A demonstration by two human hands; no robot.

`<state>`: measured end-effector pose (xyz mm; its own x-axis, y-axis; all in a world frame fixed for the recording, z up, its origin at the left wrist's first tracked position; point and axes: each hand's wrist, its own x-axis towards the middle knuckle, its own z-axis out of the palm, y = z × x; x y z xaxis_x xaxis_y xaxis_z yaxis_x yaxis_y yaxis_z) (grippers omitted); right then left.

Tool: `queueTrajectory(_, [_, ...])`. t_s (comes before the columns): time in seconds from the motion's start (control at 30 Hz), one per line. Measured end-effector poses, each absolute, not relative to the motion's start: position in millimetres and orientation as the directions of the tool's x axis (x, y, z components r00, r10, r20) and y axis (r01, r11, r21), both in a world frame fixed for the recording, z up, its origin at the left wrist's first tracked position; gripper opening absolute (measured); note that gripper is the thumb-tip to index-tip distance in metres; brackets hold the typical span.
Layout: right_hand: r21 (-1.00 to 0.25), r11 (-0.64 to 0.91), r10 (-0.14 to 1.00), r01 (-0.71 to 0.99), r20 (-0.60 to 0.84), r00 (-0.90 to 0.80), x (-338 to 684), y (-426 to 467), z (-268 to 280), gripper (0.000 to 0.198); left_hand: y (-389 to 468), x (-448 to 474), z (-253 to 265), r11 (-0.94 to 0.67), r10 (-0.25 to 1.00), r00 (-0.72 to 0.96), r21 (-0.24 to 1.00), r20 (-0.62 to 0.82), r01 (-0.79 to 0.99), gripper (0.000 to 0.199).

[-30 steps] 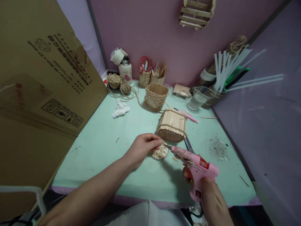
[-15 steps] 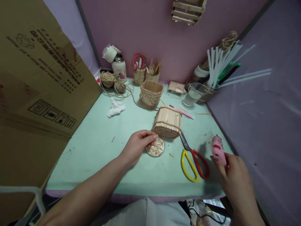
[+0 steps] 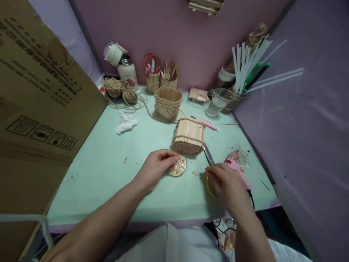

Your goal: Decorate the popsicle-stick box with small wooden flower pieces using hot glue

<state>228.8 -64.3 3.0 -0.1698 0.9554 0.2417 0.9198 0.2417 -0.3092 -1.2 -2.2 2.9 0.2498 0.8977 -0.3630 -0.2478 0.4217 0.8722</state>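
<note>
My left hand (image 3: 156, 165) is closed in a pinch over the left edge of a small round dish (image 3: 178, 175). Flat wood chips (image 3: 179, 166) lie in the dish; whatever is between the fingertips is too small to make out. Over the scissors (image 3: 208, 155) is my right hand (image 3: 227, 183), slightly blurred, its curled fingers covering most of the handles. Whether it grips them is hidden. A pink glue gun (image 3: 240, 171) lies just right of that hand. Behind the dish, a wooden slat basket (image 3: 189, 133) with twine bands rests on its side.
At the back stand an upright basket (image 3: 167, 105), twine balls (image 3: 114, 87), a bottle (image 3: 128, 74) and a cup of wood strips (image 3: 170, 78). A clear plastic cup (image 3: 216, 103) and white glue sticks (image 3: 242, 65) are back right. A cardboard box (image 3: 40, 120) walls the left; crumpled tissue (image 3: 127, 122) lies near.
My right hand has let go of the pink glue gun, now lying on the table, and moved left over the scissors. My left hand stays at the dish. The view has shifted slightly.
</note>
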Motion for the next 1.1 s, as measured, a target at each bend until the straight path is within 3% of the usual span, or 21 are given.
queueTrajectory(0.13, [-0.307, 0.261, 0.965, 0.915, 0.094, -0.244, 201, -49, -8, 0.019, -2, -1, 5, 0.396, 0.908, 0.229, 0.899, -0.352, -0.187, 0.018])
queueTrajectory(0.33, [-0.328, 0.232, 0.971, 0.916, 0.014, -0.240, 195, -48, -8, 0.018, -4, -1, 6, 0.386, 0.913, 0.202, 0.910, -0.354, -0.149, 0.016])
queueTrajectory(0.43, [-0.549, 0.135, 0.989, 0.825, 0.030, -0.142, 192, -51, 2, 0.013, -4, 0, 4, 0.379, 0.913, 0.209, 0.917, -0.349, -0.126, 0.017])
queueTrajectory(0.53, [-0.842, -0.034, 0.999, 0.538, -0.028, 0.019, 185, -47, 12, 0.013, -4, 0, 1, 0.375, 0.911, 0.223, 0.922, -0.347, -0.099, 0.019])
queueTrajectory(0.6, [-0.936, -0.122, 0.992, 0.330, -0.103, 0.073, 178, -41, 16, 0.016, -4, 0, 0, 0.383, 0.907, 0.223, 0.919, -0.356, -0.089, 0.019])
queueTrajectory(0.77, [-0.976, -0.182, 0.980, 0.118, -0.172, 0.097, 159, -29, 15, 0.018, -4, -1, 0, 0.394, 0.902, 0.230, 0.915, -0.365, -0.090, 0.019])
queueTrajectory(1.1, [-0.978, -0.140, 0.987, 0.153, -0.124, 0.106, 149, -30, 10, 0.013, -3, -3, -2, 0.374, 0.910, 0.213, 0.926, -0.357, -0.046, 0.016])
